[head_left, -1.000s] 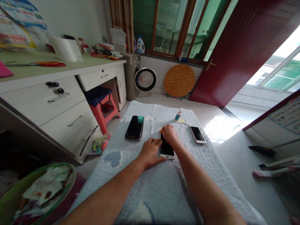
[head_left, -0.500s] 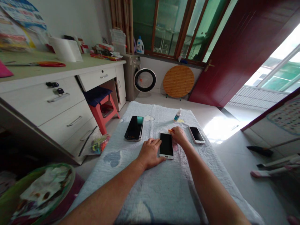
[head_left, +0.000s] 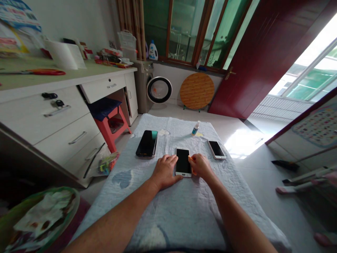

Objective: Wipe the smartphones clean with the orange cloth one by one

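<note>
A white smartphone (head_left: pixel 183 162) with a dark screen lies face up on the cloth-covered table. My left hand (head_left: pixel 165 171) braces it, fingertips on its left edge and thumb at the bottom corner. Pinched in my right hand (head_left: pixel 201 165) is a small orange cloth (head_left: pixel 194 171), pressed against the phone's right edge; most of the cloth is hidden by the fingers. To the left lies a larger black phone (head_left: pixel 147 143), which looks stacked on something. Another white phone (head_left: pixel 216 150) rests at the right. Behind them stands a small spray bottle (head_left: pixel 195 128).
The light blue tablecloth (head_left: pixel 158 225) covers the table. A full waste bin (head_left: pixel 75 207) stands at the lower left, beside a white desk (head_left: pixel 63 130). A red stool (head_left: pixel 112 123) is tucked under the desk. Farther back are a washing machine (head_left: pixel 143 88) and a round wooden board (head_left: pixel 197 90).
My right hand has slid the orange cloth from the phone's top right corner down along its right edge. My left hand keeps its place on the phone. The view has shifted slightly.
</note>
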A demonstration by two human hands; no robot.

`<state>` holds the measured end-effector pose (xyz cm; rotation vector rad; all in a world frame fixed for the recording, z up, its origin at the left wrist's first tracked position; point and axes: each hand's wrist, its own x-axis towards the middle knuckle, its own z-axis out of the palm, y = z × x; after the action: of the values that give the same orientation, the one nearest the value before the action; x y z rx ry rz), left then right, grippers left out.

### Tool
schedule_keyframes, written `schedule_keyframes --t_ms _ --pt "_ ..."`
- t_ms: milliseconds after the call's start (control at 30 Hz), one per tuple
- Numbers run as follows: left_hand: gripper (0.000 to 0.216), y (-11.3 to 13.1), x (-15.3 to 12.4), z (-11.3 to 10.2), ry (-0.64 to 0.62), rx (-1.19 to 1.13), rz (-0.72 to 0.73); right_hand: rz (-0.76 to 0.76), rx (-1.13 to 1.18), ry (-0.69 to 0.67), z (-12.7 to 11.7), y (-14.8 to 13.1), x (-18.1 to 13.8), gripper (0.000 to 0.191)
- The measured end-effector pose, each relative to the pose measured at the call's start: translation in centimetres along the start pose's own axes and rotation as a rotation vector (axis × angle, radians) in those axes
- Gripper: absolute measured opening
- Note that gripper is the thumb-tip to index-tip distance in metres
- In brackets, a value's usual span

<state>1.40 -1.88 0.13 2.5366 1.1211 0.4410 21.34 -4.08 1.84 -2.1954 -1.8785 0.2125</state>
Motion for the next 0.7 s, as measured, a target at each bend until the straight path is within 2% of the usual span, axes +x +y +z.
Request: schedule_keyframes --t_ms 200,400,533,700 --pt "0.080 0.0 -0.1 0.1 0.013 0.005 -0.004 0.024 0.029 -0.011 -0.1 -0.7 -3.6 0.036" --pt "0.078 0.1 -0.1 0.1 0.015 0.014 -0.002 0.042 0.047 -0.036 -0.5 -1.2 -6.3 0.030" --pt "0.079 0.1 0.0 0.0 0.007 0.017 -0.006 -0.023 0.052 -0.085 -1.7 -1.4 -6.7 0.031" --pt "0.079 0.3 0.0 -0.2 -0.012 0.012 -0.014 -0.122 0.122 -0.032 -2.1 -2.0 -5.7 0.019"
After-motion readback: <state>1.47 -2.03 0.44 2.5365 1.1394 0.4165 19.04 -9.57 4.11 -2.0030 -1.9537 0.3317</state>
